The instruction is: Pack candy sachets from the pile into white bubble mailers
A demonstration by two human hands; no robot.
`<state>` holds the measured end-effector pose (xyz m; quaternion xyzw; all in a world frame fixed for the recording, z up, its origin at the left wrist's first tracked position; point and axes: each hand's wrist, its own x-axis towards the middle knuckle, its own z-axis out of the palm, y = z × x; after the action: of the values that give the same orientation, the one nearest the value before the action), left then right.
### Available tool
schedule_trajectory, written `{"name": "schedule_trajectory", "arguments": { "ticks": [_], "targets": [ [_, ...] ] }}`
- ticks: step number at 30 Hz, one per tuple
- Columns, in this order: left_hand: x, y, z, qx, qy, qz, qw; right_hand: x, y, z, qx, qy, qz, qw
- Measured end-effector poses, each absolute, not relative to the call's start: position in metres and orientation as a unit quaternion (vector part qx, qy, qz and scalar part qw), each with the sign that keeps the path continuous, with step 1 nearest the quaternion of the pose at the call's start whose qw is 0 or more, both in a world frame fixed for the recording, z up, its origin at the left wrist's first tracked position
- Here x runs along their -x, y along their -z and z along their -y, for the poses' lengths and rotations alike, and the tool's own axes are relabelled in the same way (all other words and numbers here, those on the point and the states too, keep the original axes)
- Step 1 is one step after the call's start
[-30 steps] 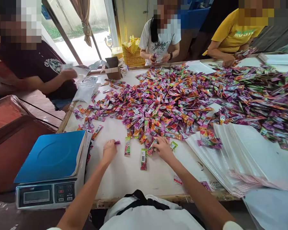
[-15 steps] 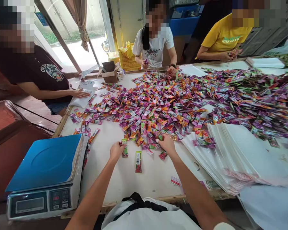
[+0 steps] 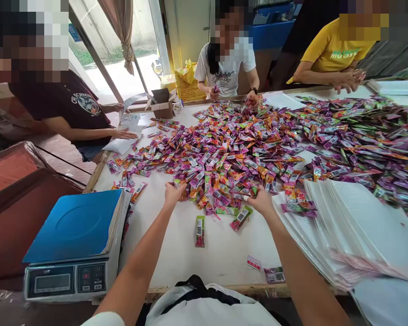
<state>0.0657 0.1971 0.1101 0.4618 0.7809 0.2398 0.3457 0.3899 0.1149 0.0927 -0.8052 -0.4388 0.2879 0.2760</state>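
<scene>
My left hand point(image 3: 173, 194) is at the near left edge of a heap of snack packets point(image 3: 224, 149). Its fingers are closed on a small orange and purple packet point(image 3: 182, 192). On the right edge of the heap, my right hand point(image 3: 262, 203) pinches a packet with green and red on it point(image 3: 254, 191). Between my forearms, a green and red packet with a barcode point(image 3: 200, 231) lies alone on the white table point(image 3: 177, 253). Another green and purple packet point(image 3: 241, 218) rests just below my right hand.
A scale with a blue top point(image 3: 76, 226) stands left. White plastic bags point(image 3: 357, 222) are stacked right, some packets on them. A small label point(image 3: 254, 262) and a purple packet point(image 3: 274, 275) lie near the front edge. A cardboard box point(image 3: 162, 104) sits at the back; three people stand around.
My left hand has moved forward to the heap, away from where it held a green packet. My right hand has shifted right. A green and purple packet now shows below it. The view has turned slightly left.
</scene>
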Motion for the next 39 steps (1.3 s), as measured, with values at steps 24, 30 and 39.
{"name": "schedule_trajectory", "arguments": {
  "ticks": [24, 30, 39],
  "targets": [
    [-0.055, -0.126, -0.089, -0.546, -0.093, -0.703, 0.446, -0.385, -0.103, -0.035, 0.646, -0.301, 0.693, 0.11],
    [-0.091, -0.114, -0.057, -0.647, 0.056, -0.678, 0.345, -0.361, -0.102, -0.022, 0.638, -0.216, 0.739, 0.002],
    [-0.027, -0.151, -0.147, -0.585, -0.153, -0.758, 0.244, -0.374, -0.118, -0.068, 0.774, -0.259, 0.54, 0.206]
  ]
}}
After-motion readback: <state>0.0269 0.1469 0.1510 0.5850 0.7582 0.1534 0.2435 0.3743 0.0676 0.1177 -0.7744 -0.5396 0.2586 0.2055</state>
